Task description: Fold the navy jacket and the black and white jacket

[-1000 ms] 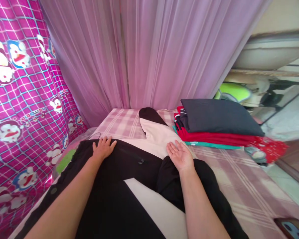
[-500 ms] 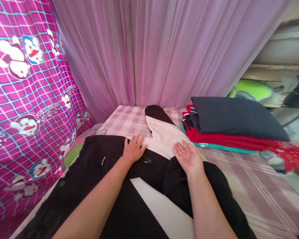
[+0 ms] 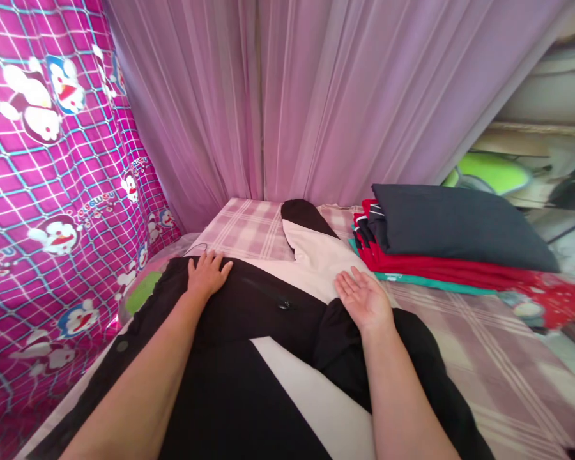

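Note:
A black and white jacket [image 3: 263, 306] lies spread over the bed in front of me. One of its sleeves [image 3: 311, 246], white with a black end, points away toward the curtain. My left hand [image 3: 207, 273] lies palm down with fingers apart on the black cloth, near its far left edge. Palm up, my right hand [image 3: 363, 298] rests over the white shoulder area with its fingers stretched out and nothing in them. A bunched black part of the jacket sits under my right wrist. A small zipper pull [image 3: 284, 305] shows between my hands.
Folded clothes in dark grey [image 3: 460, 223], red [image 3: 436, 263] and teal are stacked at the right on the plaid bedsheet [image 3: 498, 345]. A purple curtain [image 3: 306, 96] hangs behind the bed. A pink cartoon-print curtain [image 3: 38, 191] closes off the left side.
My left hand has slid left across the black cloth, from near the white part toward the far left edge. My right hand has stayed almost in place.

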A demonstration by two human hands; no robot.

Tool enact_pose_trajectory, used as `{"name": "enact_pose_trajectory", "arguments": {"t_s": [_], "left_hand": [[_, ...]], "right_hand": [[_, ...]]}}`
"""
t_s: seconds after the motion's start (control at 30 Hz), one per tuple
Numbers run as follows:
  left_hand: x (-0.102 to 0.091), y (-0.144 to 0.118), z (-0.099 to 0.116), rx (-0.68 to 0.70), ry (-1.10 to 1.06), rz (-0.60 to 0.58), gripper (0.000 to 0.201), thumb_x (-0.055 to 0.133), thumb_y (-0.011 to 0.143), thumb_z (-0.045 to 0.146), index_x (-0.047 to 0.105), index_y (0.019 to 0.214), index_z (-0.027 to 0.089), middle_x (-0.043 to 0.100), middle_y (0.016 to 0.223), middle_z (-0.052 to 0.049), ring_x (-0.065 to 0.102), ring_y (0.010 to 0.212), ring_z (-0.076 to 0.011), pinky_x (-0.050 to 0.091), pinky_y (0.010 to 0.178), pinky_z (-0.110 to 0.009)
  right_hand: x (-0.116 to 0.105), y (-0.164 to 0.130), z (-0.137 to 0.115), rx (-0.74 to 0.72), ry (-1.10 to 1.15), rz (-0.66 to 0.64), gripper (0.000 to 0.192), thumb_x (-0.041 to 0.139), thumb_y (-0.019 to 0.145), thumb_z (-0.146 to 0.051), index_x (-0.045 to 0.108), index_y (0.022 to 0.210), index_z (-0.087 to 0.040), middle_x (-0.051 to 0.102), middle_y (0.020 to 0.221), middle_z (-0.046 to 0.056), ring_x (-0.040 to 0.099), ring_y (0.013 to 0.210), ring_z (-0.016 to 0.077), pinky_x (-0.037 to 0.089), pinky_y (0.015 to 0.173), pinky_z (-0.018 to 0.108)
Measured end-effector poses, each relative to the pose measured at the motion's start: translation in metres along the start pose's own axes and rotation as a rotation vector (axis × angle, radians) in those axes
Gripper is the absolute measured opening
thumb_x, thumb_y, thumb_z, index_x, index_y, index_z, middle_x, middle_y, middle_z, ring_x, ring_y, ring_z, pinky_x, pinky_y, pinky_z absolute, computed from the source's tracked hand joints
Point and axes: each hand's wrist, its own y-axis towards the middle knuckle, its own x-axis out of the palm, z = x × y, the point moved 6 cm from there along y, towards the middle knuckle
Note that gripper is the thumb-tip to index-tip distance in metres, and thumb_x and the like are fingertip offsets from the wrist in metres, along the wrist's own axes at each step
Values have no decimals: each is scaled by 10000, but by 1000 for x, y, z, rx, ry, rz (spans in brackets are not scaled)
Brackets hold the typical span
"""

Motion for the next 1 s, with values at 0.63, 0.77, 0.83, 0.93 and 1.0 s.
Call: {"name": "enact_pose_trajectory", "arguments": {"t_s": [0.63, 0.77, 0.83, 0.93, 1.0], "left_hand": [[-4, 2, 1, 12, -55, 82, 547, 342, 954, 508, 536, 1395, 250, 473, 1512, -100, 353, 1432, -324, 187, 1168, -638], [-4, 3, 2, 27, -62, 93, 540, 347, 950, 507, 545, 1385, 256, 494, 1497, -95, 364, 1423, -324, 186, 1166, -642], [-4, 2, 2, 25, -64, 86, 541, 344, 950, 506, 546, 1383, 254, 491, 1498, -98, 364, 1423, -324, 186, 1166, -641], [-5, 2, 2, 27, -64, 93, 541, 343, 948, 504, 555, 1376, 249, 500, 1490, -104, 373, 1416, -332, 189, 1162, -647], [-5, 3, 2, 27, -61, 91, 552, 341, 947, 507, 550, 1379, 236, 499, 1490, -109, 370, 1417, -331, 185, 1164, -647]], "right_hand": [[-26, 17, -32, -322, 116, 104, 143, 603, 760, -200, 622, 900, -221, 652, 973, 20, 645, 902, 119, 558, 725, 228], [-21, 28, -17, -179, 47, 66, 76, 589, 770, -227, 593, 844, -209, 651, 898, 53, 657, 848, 159, 567, 689, 275], [-34, 31, -24, -278, 121, 214, 76, 571, 764, -193, 562, 837, -215, 631, 852, 12, 642, 797, 121, 537, 661, 222], [-48, 31, -39, -427, 199, 322, 150, 543, 733, -132, 539, 852, -222, 599, 807, -54, 614, 754, 65, 491, 647, 151], [-52, 28, -44, -463, 218, 346, 190, 526, 717, -115, 541, 868, -228, 594, 789, -71, 614, 750, 59, 489, 652, 148]]}}
